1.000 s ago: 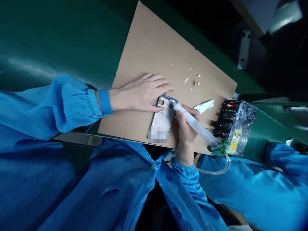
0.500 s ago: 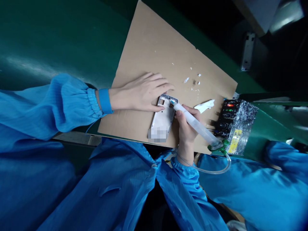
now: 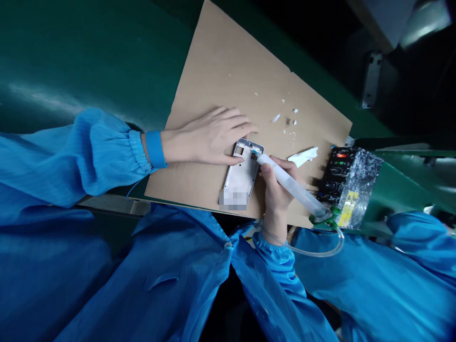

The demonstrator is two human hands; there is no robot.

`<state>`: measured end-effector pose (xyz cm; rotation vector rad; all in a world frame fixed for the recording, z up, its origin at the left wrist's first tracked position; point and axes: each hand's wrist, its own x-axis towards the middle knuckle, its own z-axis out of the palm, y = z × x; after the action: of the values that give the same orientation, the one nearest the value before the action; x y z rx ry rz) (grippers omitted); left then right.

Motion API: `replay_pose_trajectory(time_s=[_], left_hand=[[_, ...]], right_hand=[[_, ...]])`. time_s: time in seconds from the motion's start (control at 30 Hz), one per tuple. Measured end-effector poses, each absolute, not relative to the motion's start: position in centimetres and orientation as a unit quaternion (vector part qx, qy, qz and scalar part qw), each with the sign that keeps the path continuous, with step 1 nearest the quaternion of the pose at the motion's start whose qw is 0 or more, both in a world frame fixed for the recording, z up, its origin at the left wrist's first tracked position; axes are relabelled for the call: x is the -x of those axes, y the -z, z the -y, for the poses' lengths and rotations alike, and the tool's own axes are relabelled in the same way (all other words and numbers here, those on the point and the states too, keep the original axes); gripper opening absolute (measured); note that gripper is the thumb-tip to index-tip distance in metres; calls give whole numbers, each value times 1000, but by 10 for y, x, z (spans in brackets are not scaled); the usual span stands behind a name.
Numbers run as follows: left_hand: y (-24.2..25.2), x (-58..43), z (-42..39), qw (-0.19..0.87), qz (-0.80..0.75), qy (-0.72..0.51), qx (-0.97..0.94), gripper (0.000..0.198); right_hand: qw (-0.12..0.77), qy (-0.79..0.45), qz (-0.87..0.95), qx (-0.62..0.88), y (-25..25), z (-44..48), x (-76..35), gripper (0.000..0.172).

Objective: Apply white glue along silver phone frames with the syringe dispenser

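Note:
A pale phone frame (image 3: 239, 176) with a dark upper end lies flat on a cardboard sheet (image 3: 228, 61). My left hand (image 3: 210, 135) grips the frame's upper left part, its thumb over the left edge and its fingers around the top corner. In my right hand (image 3: 278, 187) is a translucent dispensing syringe (image 3: 294, 186), held slantwise like a pen. Its blue tip is at the upper end of the frame; whether it touches cannot be made out. A green cap and clear tube (image 3: 327, 253) are at the syringe's rear end.
A black control box (image 3: 352, 185) with lit red and green displays stands at the right. White scraps (image 3: 277, 118) and a crumpled white tissue (image 3: 302, 156) lie on the cardboard. A co-worker's blue sleeve (image 3: 416, 237) shows at the right, and another frame-like part (image 3: 372, 80) at the upper right.
Both my hands, the phone frame and the syringe tip look almost unmoved. The syringe's rear end and tube shifted very slightly right. The co-worker's sleeve at the right moved.

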<state>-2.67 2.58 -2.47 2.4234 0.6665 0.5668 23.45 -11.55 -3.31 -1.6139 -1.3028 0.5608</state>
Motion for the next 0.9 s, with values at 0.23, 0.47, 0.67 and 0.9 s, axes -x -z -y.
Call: replay_pose_trajectory(time_s=[0.23, 0.47, 0.67, 0.9], left_hand=[[25, 27, -26, 277, -248, -219, -902, 67], [25, 26, -26, 282, -249, -220, -900, 66], [25, 26, -26, 287, -249, -218, -899, 67], [26, 26, -26, 283, -249, -225, -899, 66]], right_hand=[[466, -228, 532, 669, 35, 117, -237, 35], [462, -220, 536, 672, 31, 116, -234, 38], [456, -209, 542, 675, 30, 115, -234, 36], [454, -208, 548, 671, 31, 115, -235, 34]])
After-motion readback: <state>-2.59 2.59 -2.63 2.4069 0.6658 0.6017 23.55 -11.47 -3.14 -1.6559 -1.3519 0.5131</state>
